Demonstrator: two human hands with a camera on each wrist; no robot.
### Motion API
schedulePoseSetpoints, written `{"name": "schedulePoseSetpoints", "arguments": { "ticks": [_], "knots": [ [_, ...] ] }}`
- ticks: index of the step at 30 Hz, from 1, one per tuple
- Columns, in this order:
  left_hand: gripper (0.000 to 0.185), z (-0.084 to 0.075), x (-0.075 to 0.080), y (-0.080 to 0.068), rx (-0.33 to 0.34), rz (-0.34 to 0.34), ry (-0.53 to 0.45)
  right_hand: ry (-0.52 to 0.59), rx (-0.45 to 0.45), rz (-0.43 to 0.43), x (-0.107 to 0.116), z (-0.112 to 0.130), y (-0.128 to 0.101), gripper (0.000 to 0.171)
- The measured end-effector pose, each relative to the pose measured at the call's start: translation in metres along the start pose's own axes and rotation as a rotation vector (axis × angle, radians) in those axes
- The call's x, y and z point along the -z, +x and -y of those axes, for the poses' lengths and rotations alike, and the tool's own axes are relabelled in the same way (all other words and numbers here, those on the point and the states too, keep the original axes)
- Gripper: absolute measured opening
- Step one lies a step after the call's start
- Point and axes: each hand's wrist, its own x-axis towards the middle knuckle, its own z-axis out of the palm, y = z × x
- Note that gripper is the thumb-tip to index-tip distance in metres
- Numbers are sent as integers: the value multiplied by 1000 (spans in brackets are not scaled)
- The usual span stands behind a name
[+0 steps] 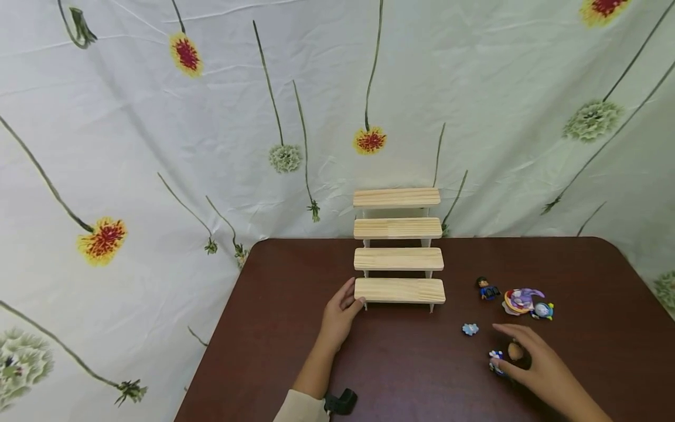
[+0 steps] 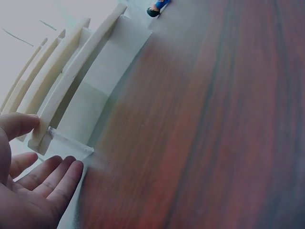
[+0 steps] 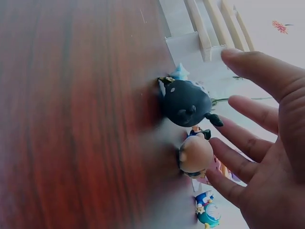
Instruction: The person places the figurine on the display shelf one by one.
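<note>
A stepped stand with pale wooden boards [image 1: 399, 290] and whitish supports stands at the table's back edge. My left hand [image 1: 338, 319] is at the left end of its lowest board, thumb touching the board [image 2: 61, 98] and other fingers loosely extended beside the end. My right hand [image 1: 535, 363] is spread above small toys, thumb and fingers apart with nothing held. Around it are a blue-and-white figure [image 1: 495, 361] and a brown round-topped toy [image 1: 515, 351]. The right wrist view shows a dark round toy [image 3: 188, 102] and a beige round-headed figure [image 3: 198, 153] near the fingers.
Farther back lie a black-haired figure in blue [image 1: 486, 289], a purple toy [image 1: 521, 299] and a turquoise toy [image 1: 543, 311]. A light blue flower-shaped piece [image 1: 470, 329] lies left of my right hand. Flower-printed cloth [image 1: 237, 117] hangs behind the dark table [image 1: 411, 363].
</note>
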Motion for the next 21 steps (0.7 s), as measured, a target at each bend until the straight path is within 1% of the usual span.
{"name": "schedulePoseSetpoints", "arguments": {
  "ticks": [3,8,12,14,17,19,21],
  "knots": [
    [64,2,-1,1,-17,1,-15,-1,18,19,-1,-3,-2,67],
    [65,4,-2,1,-30,9,-40,25,59,18,-5,-10,-5,66],
    [65,4,-3,1,-23,3,-43,47,60,44,-7,-14,-7,68],
    [65,5,-3,0,-19,-3,-47,48,42,82,-7,-16,-8,69],
    [65,6,-4,-1,-18,-7,-55,41,38,116,-7,-19,-9,72],
    [65,6,-4,-1,-19,-10,-65,9,51,123,-8,-21,-9,74],
    [65,6,-4,-2,-23,-13,-59,-13,92,98,-9,-24,-11,73]
  ]
}}
